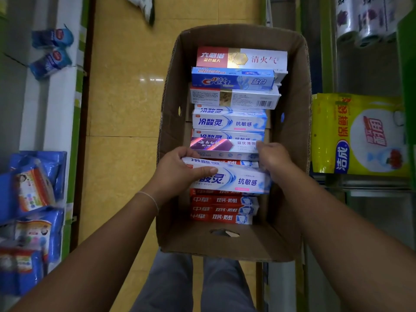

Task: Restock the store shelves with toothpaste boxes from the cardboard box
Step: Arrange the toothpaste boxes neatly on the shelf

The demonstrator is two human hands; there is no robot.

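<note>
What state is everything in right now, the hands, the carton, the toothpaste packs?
Left hand: grips the left end of a white-blue toothpaste box.
Right hand: holds that box's right end.
White-blue toothpaste box: raised above the red toothpaste boxes.
Cardboard box: open on top, filled with a row of toothpaste boxes.
Crest box: lying flat, untouched.

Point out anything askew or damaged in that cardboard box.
The cardboard box has a ragged torn hole in its near wall. One white toothpaste box lies barcode side up, unlike the others. Both hands grip the white-and-blue toothpaste box.
</note>
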